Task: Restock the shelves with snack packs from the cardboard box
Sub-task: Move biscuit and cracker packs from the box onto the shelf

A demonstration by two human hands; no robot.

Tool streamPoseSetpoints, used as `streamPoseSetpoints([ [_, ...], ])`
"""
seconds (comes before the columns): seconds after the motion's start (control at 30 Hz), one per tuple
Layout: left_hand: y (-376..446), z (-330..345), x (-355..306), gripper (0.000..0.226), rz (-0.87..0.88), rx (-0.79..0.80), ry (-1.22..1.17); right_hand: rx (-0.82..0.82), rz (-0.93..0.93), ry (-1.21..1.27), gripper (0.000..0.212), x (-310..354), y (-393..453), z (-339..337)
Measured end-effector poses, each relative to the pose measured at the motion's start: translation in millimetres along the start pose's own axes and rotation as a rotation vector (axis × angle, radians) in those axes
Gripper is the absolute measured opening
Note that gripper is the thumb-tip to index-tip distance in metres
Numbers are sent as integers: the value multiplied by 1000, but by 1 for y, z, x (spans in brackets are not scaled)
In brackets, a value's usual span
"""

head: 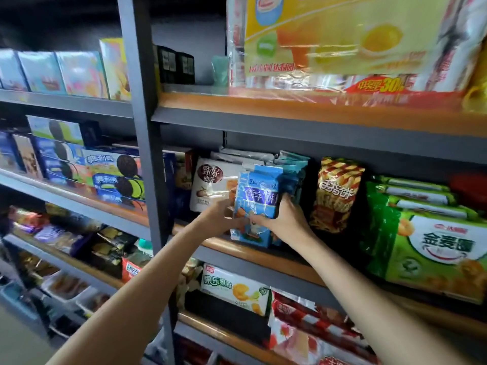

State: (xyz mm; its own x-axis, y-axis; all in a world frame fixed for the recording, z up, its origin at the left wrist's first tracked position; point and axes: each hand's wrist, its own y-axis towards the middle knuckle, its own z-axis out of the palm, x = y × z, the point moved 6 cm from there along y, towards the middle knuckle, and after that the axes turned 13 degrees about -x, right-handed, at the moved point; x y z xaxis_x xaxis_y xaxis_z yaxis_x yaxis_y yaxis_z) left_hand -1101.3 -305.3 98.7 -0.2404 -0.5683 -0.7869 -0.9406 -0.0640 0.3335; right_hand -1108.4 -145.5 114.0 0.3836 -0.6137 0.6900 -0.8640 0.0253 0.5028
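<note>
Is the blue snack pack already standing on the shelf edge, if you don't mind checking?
Yes, the blue snack pack stands upright on the shelf, held by both hands.

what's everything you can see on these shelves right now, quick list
blue snack pack: one in front, more behind it, blue, middle shelf
white cookie pack: one, white and brown, left of the blue pack
finger biscuit bag: one, red and yellow, right of the blue pack
green packs: several stacked, green, far right of the middle shelf
sandwich cookie boxes: several, blue, left bay
large yellow pack: one, yellow, top shelf
shelf post: one, grey, between the bays
hands: left and right, both holding the blue snack pack
</note>
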Motion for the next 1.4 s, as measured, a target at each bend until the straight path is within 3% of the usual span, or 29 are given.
streamPoseSetpoints([
  [0.13,11,6,-8,40,79,34,111,31,-36,-66,59,-6,14,-2],
  [0.23,17,14,-22,43,182,-31,236,51,-9,-43,59,-15,21,-10],
  [0.37,15,25,-19,47,129,37,120,61,-32,-56,63,-21,17,-12],
  [0.57,5,35,-7,54,66,134,172,82,-122,-135,64,-22,-3,-5],
  [0.67,-3,32,-13,62,-12,88,86,-56,2,-170,78,-13,-9,-26],
  [0.77,-18,21,-18,69,-81,-48,-38,-351,-127,-71,52,16,-18,-59],
  [0.83,-37,5,-18,54,-139,-224,-32,-402,-278,77,30,42,-28,-67],
  [0.9,-67,-10,-12,37,-199,-427,11,-270,-400,151,19,65,-44,-56],
  [0.97,-105,-17,-4,32,-255,-527,49,-29,-502,188,14,81,-75,-35],
  [1.13,-252,-8,14,30,-556,-446,270,611,-606,174,11,67,-198,24],
  [1.23,-389,27,35,30,-850,-314,287,1141,-767,-179,14,35,-299,56],
  [1.33,-545,57,50,31,-1155,-251,332,1338,-955,-289,14,35,-385,69],
  [1.4,-648,56,44,31,-1392,-340,339,1389,-997,-198,15,57,-446,70],
])
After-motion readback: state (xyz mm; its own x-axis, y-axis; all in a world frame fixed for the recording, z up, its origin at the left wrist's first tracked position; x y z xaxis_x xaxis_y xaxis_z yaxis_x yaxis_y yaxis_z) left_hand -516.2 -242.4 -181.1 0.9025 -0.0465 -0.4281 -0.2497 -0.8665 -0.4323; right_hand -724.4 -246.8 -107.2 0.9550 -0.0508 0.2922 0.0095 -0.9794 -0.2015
